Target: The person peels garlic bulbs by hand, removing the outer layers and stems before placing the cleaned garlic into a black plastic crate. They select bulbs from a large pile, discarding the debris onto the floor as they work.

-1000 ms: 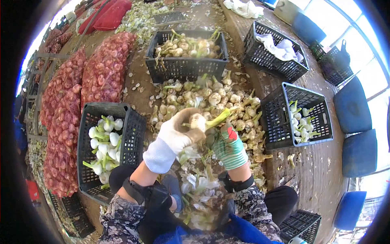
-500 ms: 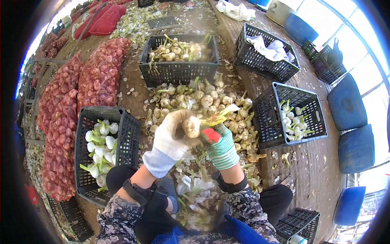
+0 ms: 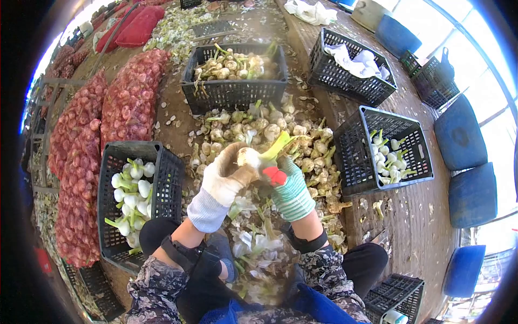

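Note:
My left hand (image 3: 226, 175), in a soiled white glove, holds a garlic bulb (image 3: 248, 157) with its green-yellow stem (image 3: 277, 144) pointing up and right. My right hand (image 3: 291, 186) wears a green-and-white striped glove with a red cover on the thumb (image 3: 274, 175). Its fingers are closed by the stem, at the dry outer leaves (image 3: 293, 142) peeling off the bulb; the fingertips are partly hidden. Beyond both hands lies a heap of unpeeled garlic (image 3: 272, 131). Loose skins (image 3: 259, 243) cover the ground between my legs.
Clean white bulbs lie in a black crate on the left (image 3: 168, 178) and another on the right (image 3: 359, 181). A crate of unpeeled garlic (image 3: 234, 96) stands ahead. A crate with white cloth (image 3: 345, 86), red net sacks (image 3: 135, 97) and blue containers (image 3: 472, 194) surround the area.
The bulb has moved slightly up and left and shows a whiter surface. Its stem now points more upward and looks cleaner, with dry leaves pulled away to the right.

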Motion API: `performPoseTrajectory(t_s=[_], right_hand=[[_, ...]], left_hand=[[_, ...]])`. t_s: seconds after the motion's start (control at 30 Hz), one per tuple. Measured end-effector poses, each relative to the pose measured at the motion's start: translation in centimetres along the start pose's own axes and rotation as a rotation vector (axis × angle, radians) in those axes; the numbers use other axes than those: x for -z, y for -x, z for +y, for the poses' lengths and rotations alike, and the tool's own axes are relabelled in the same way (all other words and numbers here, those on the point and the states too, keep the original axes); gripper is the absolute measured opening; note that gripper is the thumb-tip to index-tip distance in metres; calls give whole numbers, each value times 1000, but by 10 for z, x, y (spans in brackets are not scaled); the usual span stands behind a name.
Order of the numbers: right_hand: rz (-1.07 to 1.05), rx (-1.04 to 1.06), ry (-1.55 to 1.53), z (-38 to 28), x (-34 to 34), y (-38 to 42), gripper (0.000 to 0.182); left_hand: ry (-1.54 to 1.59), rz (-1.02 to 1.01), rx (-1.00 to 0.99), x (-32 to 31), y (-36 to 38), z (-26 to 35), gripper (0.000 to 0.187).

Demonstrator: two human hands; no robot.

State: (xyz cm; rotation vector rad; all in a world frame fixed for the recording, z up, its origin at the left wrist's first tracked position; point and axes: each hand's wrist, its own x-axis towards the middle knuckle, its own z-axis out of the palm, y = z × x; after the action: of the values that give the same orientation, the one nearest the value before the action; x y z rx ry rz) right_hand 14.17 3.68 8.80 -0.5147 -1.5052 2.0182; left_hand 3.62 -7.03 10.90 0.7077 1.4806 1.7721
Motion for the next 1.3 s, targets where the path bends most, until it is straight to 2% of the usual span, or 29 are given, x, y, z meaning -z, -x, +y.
performPoseTrajectory(t_s=[0.03,0.13,0.17,0.27,0.3,0.4,0.47,0.5,0.57,0.6,0.67,0.7,0.73,0.8,0.83,0.93,0.97,1.07,1.1,1.2,1.23,1.27,1.3], right_hand=[[34,-24,-143,5,0,-1,39],[-7,-131,-86,-1,9,2,36],[-13,-61,-99,3,12,2,32],[-23,0,-78,5,17,7,30],[-15,3,-53,3,17,7,29],[4,-7,22,-5,17,11,25],[6,-33,72,-7,18,12,22],[14,80,293,-5,18,11,20],[31,307,732,4,18,9,15],[26,290,734,6,19,10,16],[15,258,740,8,20,11,16],[35,12,160,9,16,12,23],[17,-45,125,4,18,12,25],[-17,-161,51,-10,23,12,29],[17,-147,113,-9,22,11,28],[-6,130,353,-5,27,12,27],[-43,150,393,-8,27,13,31],[-188,-158,-579,-8,43,9,40],[-75,-31,-330,-10,45,21,49],[-106,-160,-733,11,52,26,46],[-40,-163,-729,14,54,27,42],[29,-170,-727,8,49,27,37],[48,-190,-654,-2,42,29,27]], left_hand=[[22,2,8,-3,3,4,43],[98,0,-16,-6,2,-2,40],[125,-4,-33,-6,1,-8,40],[254,-73,84,3,-1,-19,43],[367,-85,35,-2,-1,-22,45],[253,-44,75,-7,0,-19,39],[357,-143,189,-1,-2,-20,38],[408,-192,246,1,-2,-20,38],[429,25,338,-15,0,-15,43],[438,133,383,-22,2,-12,46],[348,77,256,-14,1,-30,46],[336,72,159,-14,1,-36,47],[322,67,64,-12,0,-40,48],[375,-62,211,-9,1,-38,43],[401,-127,285,-9,1,-36,42],[-308,-39,1,-18,3,-29,53],[-363,5,-82,-21,4,-14,66],[252,-138,288,-17,10,5,54],[305,-217,336,-13,12,13,54],[458,-335,195,-15,5,4,58],[426,-133,237,-13,6,-4,65],[430,-206,286,-14,9,9,68],[197,-180,79,-14,5,-5,68]])
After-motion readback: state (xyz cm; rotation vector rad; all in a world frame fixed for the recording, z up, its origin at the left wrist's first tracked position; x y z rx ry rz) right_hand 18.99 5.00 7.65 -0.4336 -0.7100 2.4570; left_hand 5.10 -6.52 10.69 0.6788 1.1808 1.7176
